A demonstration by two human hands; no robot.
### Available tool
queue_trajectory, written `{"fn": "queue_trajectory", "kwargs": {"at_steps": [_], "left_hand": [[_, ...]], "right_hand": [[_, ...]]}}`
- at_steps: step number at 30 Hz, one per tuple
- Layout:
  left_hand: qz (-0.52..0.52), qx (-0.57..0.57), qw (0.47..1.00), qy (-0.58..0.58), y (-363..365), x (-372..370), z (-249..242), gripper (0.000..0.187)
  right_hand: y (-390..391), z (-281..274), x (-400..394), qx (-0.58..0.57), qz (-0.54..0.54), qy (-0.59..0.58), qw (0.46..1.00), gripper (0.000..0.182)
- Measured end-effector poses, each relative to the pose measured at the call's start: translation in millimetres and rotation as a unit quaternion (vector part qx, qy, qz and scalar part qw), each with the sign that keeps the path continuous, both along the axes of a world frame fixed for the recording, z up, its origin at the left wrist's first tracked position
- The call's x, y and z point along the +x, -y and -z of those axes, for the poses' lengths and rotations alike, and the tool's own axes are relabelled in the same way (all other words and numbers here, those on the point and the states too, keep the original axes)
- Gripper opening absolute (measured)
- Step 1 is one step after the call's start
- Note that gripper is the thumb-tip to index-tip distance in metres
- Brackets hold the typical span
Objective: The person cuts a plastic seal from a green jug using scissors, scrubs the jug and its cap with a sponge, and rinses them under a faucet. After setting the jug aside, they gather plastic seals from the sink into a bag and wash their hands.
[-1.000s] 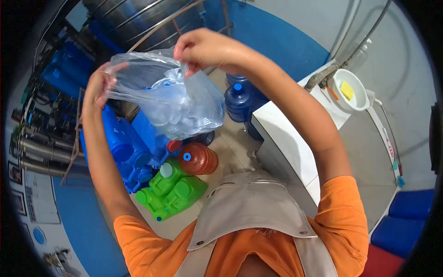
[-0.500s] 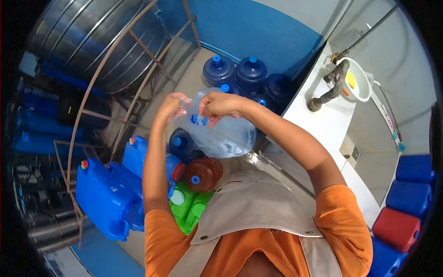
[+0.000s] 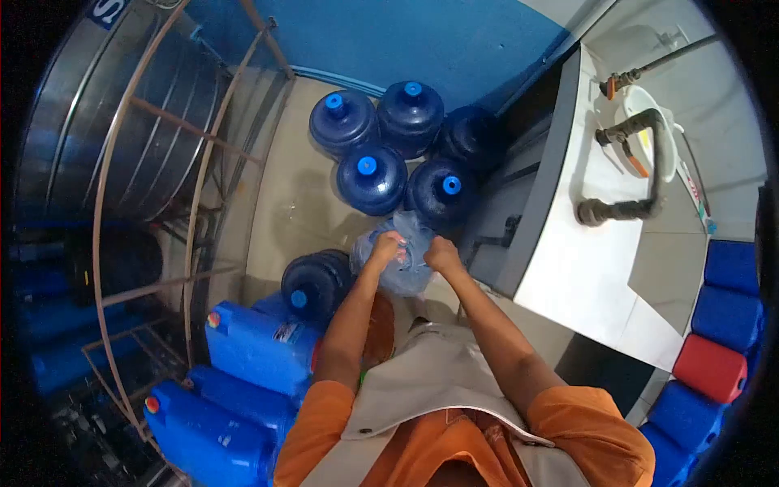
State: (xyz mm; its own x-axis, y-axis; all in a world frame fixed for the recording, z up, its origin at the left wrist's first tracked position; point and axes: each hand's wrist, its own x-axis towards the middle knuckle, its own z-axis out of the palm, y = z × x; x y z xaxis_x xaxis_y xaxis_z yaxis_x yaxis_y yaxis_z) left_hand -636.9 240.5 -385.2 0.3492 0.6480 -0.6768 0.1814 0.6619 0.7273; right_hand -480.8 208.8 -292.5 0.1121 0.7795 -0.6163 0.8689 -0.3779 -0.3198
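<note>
A clear plastic bag hangs in front of my apron at the middle of the view. My left hand is closed on the bag's left side. On its right side, my right hand is a fist round the plastic. What lies inside the bag is too blurred to make out. Just beyond the bag stand blue water bottles with light-blue caps, the nearest being one bottle and another. A further dark blue bottle is left of my left hand.
Blue jerrycans stand at the lower left beside a rusty metal frame and a steel tank. At the right is a white counter with pipes and a white basin. A red container sits among blue ones.
Both hands and the bag have moved down and away from my body, towards the floor. The view has shifted, and more floor and bottles show.
</note>
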Motion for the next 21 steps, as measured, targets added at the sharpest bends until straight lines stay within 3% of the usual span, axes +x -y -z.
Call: {"fn": "queue_trajectory", "kwargs": {"at_steps": [2, 3, 5, 6, 8, 11, 12, 13, 14, 17, 19, 20, 21], "left_hand": [[-0.158, -0.024, 0.984, -0.074, -15, 1, 40, 0.024], [-0.154, -0.026, 0.985, -0.075, -24, -5, 73, 0.024], [-0.098, 0.158, 0.949, -0.254, -34, -18, 136, 0.025], [-0.093, 0.155, 0.95, -0.255, -36, -14, 134, 0.025], [-0.15, 0.14, 0.965, -0.161, -37, -1, 111, 0.023], [-0.164, 0.115, 0.96, -0.194, -23, 9, 189, 0.028], [-0.229, 0.052, 0.97, -0.061, -20, 12, 195, 0.041], [-0.288, -0.014, 0.955, 0.073, -15, 10, 196, 0.067], [-0.3, -0.037, 0.949, 0.094, -6, 16, 196, 0.067], [-0.226, -0.029, 0.973, 0.027, 10, 49, 159, 0.068], [-0.157, -0.022, 0.987, -0.008, 17, 49, 141, 0.068], [-0.124, -0.017, 0.992, -0.023, 19, 43, 133, 0.068], [-0.091, -0.011, 0.995, -0.038, 21, 32, 125, 0.069]], "right_hand": [[-12, 64, 0, 0.064, 0.184, -0.052, 0.979, 0.018], [-17, 93, -4, 0.062, 0.188, -0.052, 0.979, 0.018], [-21, 135, -13, 0.095, 0.371, -0.091, 0.919, 0.016], [-27, 145, -18, 0.091, 0.374, -0.09, 0.918, 0.016], [-50, 161, -33, 0.102, 0.474, -0.134, 0.864, 0.02], [-96, 135, -45, 0.087, 0.403, -0.145, 0.9, 0.026], [-110, 132, -48, 0.086, 0.366, -0.156, 0.913, 0.027], [-127, 132, -48, 0.074, 0.313, -0.15, 0.935, 0.028], [-139, 131, -48, 0.061, 0.258, -0.142, 0.954, 0.028], [-171, 87, -42, 0.094, 0.173, -0.106, 0.975, 0.033], [-193, 70, -33, 0.047, -0.037, -0.16, 0.985, 0.037], [-196, 57, -32, 0.049, -0.04, -0.158, 0.985, 0.037], [-200, 35, -32, 0.049, -0.125, -0.144, 0.98, 0.034]]}}
